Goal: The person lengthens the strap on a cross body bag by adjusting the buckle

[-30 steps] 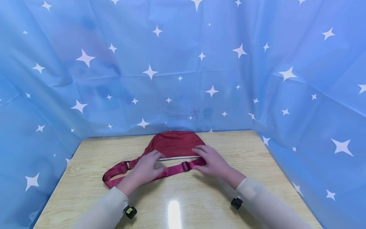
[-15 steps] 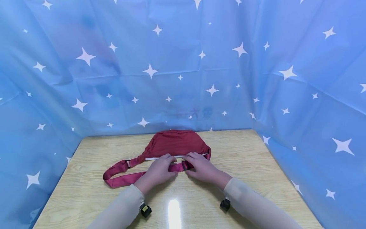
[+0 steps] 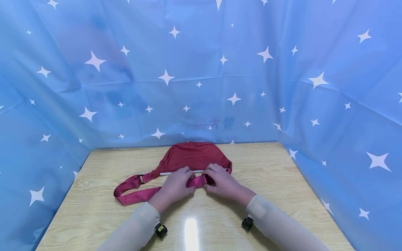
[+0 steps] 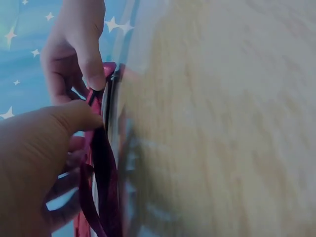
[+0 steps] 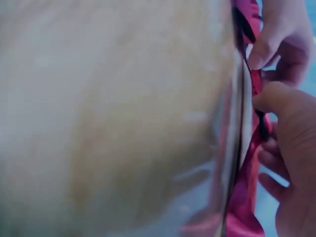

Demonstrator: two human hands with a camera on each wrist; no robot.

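Head view: left hand [image 3: 176, 184] and right hand [image 3: 222, 182] pinch the strap [image 3: 197, 182], table [image 3: 273, 177] spreading wide to its side edges.

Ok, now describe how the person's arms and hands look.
The left hand and right hand are bare, without gloves. The left sleeve and right sleeve are long, plain, off-white. The left wrist device is small, black and boxy with a yellow patch; the right wrist device is also small and black, with no patch showing.
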